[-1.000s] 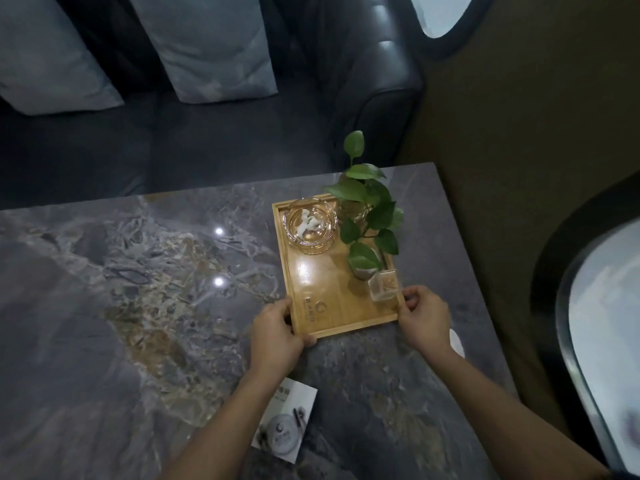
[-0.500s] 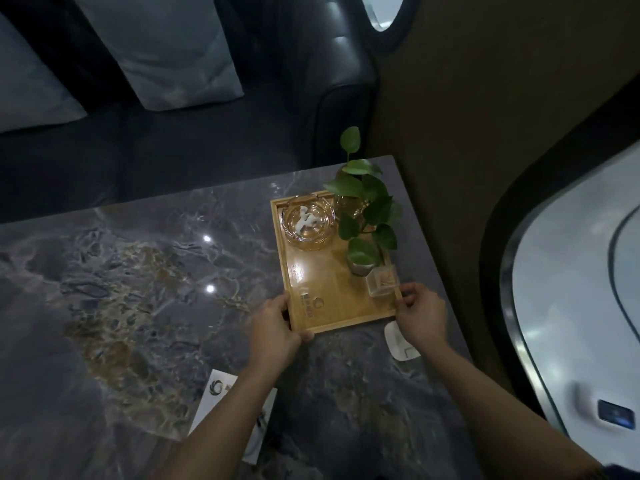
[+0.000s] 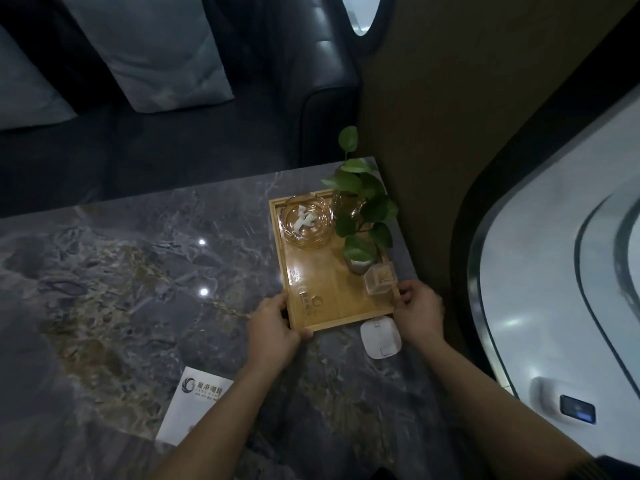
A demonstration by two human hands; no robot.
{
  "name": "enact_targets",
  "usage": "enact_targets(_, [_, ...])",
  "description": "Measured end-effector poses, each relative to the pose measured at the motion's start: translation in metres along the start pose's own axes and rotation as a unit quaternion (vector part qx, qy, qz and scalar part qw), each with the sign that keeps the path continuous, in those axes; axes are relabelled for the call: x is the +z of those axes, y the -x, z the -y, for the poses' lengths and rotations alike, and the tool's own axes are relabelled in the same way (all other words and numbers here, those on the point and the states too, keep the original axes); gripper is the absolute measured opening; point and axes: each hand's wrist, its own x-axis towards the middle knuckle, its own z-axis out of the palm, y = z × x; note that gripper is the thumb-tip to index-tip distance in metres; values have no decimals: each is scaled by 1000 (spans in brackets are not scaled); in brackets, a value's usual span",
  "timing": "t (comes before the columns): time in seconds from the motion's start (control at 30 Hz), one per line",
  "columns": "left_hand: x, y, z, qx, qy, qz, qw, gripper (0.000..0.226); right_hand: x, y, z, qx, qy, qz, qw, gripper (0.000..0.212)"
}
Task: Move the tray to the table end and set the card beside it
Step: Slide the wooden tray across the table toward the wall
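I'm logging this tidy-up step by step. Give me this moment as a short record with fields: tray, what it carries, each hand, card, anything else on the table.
tray: wooden tray at the table's right end, flat on the marble table
on tray: glass ashtray, leafy plant, clear toothpick box
left hand: left hand grips the tray's near-left corner
right hand: right hand grips the tray's near-right corner
card: white card near the table's front edge, partly under the left forearm, not yet beside the tray
other: white pad just in front of the tray

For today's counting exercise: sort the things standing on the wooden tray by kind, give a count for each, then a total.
Glass ashtray: 1
Potted plant: 1
Clear box of toothpicks: 1
Total on the tray: 3
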Motion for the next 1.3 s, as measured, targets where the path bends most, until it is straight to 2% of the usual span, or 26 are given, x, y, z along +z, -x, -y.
enact_targets(0.37, [11,3,-9,23,-8,-14,1000,77,-5,-7,-9,8,9,-6,1000,22])
enact_targets(0.53, [13,2,-9,39,-23,-16,999,77,-8,6,-10,-17,-17,-7,1000,17])
enact_targets(0.6, [14,2,-8,38,-19,-18,999,80,-8,19,-12,-62,18,-19,998,13])
enact_targets(0.67, [15,2,-7,35,-10,-19,999,84,-5,35,-11,-154,76,-20,985,12])
enact_targets(0.77, [15,3,-7,35,-4,-23,999,87,7,48,-2,-288,140,25,947,19])
enact_targets(0.83, [16,3,-7,35,0,-24,999,88,16,47,6,-321,154,46,933,20])
enact_targets(0.93, [17,2,-6,35,-1,-24,999,87,24,43,12,-320,171,70,929,13])
enact_targets(1.07, [18,2,-7,37,1,-26,999,86,26,39,10,-321,178,59,928,7])
enact_targets(1.3, [26,0,-11,52,5,-22,998,82,22,33,4,-302,176,61,935,5])
